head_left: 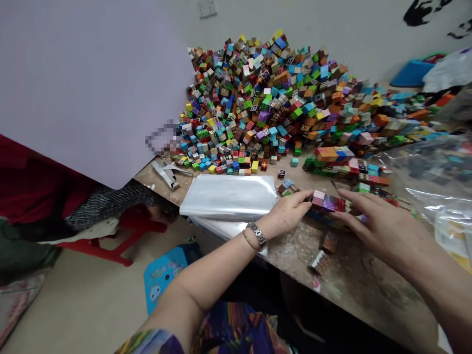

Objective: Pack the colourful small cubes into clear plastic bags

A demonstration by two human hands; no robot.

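Observation:
A short row of small printed cubes (pixel 326 202), pink, purple and dark red on top, is gripped at its two ends. My left hand (pixel 289 214), with a metal watch and a bangle at the wrist, pinches the left end. At the right end, the thumb and fingers of my right hand (pixel 368 216) close round the cubes. More joined cubes (pixel 334 155) lie just behind the row, and a small cluster of cubes (pixel 287 188) is beyond my left fingers. Two brown cube pieces (pixel 320 261) lie nearer me on the worn table (pixel 372 275).
A large heap of colourful cubes (pixel 258 108) covers the back of the table. A stack of clear plastic bags (pixel 228 196) lies left of my hands. Clear plastic sheeting (pixel 435 172) is at the right. A blue stool (pixel 162 280) stands below; another person's striped sleeve (pixel 106 204) shows at left.

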